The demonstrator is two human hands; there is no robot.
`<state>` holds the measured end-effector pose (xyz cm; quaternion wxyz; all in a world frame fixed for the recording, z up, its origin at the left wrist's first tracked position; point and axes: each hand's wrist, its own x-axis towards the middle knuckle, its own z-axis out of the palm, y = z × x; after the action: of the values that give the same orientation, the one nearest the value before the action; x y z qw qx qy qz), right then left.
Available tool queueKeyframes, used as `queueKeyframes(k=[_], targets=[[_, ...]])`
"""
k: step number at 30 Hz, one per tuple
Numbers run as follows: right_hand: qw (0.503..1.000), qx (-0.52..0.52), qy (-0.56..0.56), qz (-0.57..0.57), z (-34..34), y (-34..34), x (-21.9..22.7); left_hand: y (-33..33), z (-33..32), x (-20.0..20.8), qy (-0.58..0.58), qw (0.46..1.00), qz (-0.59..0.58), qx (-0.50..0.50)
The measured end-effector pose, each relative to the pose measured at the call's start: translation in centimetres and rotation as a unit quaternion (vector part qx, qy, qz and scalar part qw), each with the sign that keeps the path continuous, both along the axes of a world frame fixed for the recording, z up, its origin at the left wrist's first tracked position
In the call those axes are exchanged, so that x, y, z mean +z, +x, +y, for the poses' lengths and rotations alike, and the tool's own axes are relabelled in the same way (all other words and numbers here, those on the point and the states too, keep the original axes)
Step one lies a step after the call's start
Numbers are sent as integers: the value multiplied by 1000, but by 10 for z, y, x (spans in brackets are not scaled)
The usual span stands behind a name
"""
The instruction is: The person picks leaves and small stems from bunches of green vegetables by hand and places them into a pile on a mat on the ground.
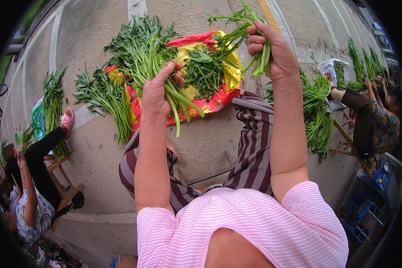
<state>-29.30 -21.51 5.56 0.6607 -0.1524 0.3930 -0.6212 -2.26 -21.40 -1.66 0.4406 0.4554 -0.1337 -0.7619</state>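
My left hand (156,94) is closed around long green stems of what looks like water spinach (183,99), their cut ends pointing toward my right. My right hand (276,50), raised farther right, grips a smaller water spinach bunch (261,62) with the stem ends hanging down and leafy tops reaching up and left. Below and between the hands, a red and yellow plastic sheet (231,85) lies on the ground. It bears a heap of loose leaves (204,75). A large leafy pile (136,42) spreads beyond my left hand, partly over the sheet.
More greens lie left (107,94) and right (316,96) of the sheet. My striped trouser legs (253,138) flank the ground before me. One person (31,196) sits at far left by a wooden stool (62,190); others (384,120) sit at right, above a blue vehicle (366,205).
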Motion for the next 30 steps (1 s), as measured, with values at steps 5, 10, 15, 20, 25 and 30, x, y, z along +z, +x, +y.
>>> queueKeyframes(k=[5, 10, 15, 20, 25, 30], targets=[[998, 32, 7, 52, 3, 17, -4, -2, -1, 1, 4, 998, 63, -12], [977, 81, 4, 195, 10, 48, -10, -7, -1, 11, -7, 994, 104, -21], [949, 78, -23, 306, 20, 84, -18, -13, 1, 16, -28, 986, 160, -30], [881, 79, -101, 456, 29, 113, -33, -13, -1, 11, -38, 979, 201, -24], [851, 85, -96, 509, 33, 127, -25, -12, 0, 11, -53, 975, 212, -33], [845, 104, -71, 520, 30, 123, -37, -13, 5, 14, -80, 991, 99, -47]])
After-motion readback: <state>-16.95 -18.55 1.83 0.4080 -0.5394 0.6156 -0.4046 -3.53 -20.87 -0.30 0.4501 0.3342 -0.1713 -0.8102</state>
